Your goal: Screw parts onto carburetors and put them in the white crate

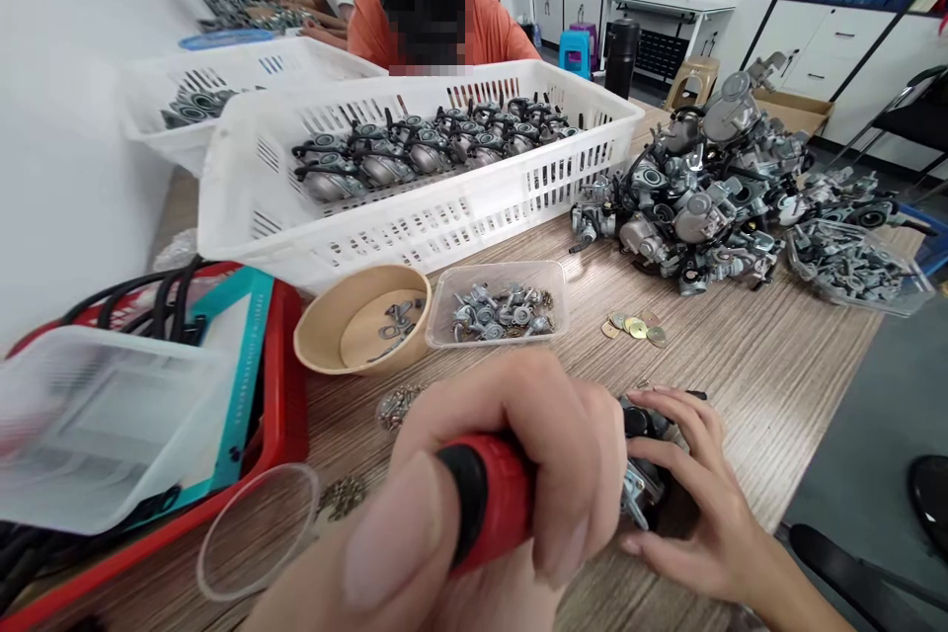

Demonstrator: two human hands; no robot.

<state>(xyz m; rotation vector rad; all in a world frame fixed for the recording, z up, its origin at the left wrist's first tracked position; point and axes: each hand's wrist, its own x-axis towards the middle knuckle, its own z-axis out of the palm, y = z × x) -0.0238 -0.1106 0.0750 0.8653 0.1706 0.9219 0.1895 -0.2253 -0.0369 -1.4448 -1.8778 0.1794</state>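
Close to the camera, my left hand (pixel 511 474) is closed around a red and black tool handle (pixel 493 502); the tool's far end is hidden behind the fingers. To its right, my right hand (pixel 696 489) holds a metal carburetor (pixel 644 479) on the table, fingers over its top and thumb at its near side. The left hand hides part of the carburetor. Beyond the hands are a clear tray (pixel 498 340) of small metal parts, a tan bowl (pixel 315 341) with a few parts, and some brass-coloured discs (pixel 637 327).
A white basket (pixel 415 237) holds rows of carburetors. More are piled (pixel 703 197) at the right, beside a clear container (pixel 866 267) of parts. At left are a red tray (pixel 290 405) and a clear round lid (pixel 256 533). A person in orange (pixel 489 25) sits opposite.
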